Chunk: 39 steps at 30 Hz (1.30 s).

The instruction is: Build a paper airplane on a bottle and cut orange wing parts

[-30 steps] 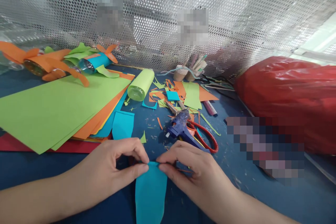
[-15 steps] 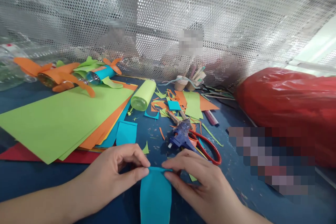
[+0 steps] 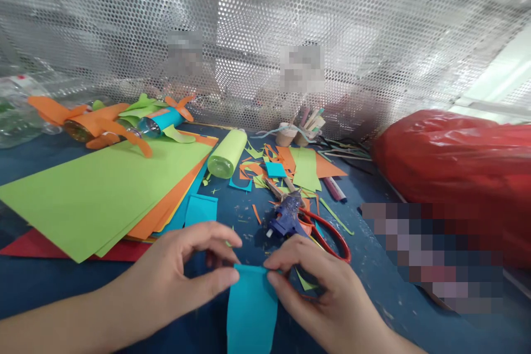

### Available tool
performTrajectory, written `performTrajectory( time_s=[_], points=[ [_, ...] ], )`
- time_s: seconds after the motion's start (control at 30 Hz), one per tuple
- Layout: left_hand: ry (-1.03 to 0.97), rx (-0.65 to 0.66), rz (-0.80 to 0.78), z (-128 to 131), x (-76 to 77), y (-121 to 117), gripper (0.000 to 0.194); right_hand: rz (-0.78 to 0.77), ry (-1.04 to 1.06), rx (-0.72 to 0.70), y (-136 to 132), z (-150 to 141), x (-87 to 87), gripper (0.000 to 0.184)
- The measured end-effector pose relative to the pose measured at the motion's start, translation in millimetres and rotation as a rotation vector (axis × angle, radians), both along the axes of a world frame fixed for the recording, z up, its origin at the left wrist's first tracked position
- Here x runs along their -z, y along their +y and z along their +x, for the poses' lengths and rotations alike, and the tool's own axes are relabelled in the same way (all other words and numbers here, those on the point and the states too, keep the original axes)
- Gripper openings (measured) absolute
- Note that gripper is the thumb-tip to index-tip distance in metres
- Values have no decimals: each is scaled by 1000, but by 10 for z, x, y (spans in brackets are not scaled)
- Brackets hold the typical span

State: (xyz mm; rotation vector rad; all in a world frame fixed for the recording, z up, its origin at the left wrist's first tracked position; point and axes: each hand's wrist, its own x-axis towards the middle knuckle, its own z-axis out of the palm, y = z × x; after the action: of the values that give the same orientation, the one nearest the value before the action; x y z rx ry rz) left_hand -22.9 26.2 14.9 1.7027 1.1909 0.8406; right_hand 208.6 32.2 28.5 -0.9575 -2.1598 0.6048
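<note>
Both my hands pinch the top edge of a turquoise paper strip low in the view. My left hand grips its upper left corner between thumb and fingers. My right hand holds the upper right corner the same way. The strip hangs down toward me over the blue table. Just beyond my fingers lie a blue glue gun and red-handled scissors.
A stack of green and orange paper sheets covers the left. A green-wrapped bottle, decorated bottles, paper scraps and cups of sticks lie farther back. A red plastic bag fills the right. Perforated metal sheet closes the back.
The view has tilted up slightly, so everything sits lower. My hands and the turquoise strip have drifted a little right, and the strip's top edge now looks wider and flatter.
</note>
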Motion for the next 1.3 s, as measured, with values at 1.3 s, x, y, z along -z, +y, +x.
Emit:
performTrajectory(
  time_s=[1.3],
  points=[
    [-481,293,-453,-164,-154,801,12,-637,521,3,107,54,-49,29]
  ],
)
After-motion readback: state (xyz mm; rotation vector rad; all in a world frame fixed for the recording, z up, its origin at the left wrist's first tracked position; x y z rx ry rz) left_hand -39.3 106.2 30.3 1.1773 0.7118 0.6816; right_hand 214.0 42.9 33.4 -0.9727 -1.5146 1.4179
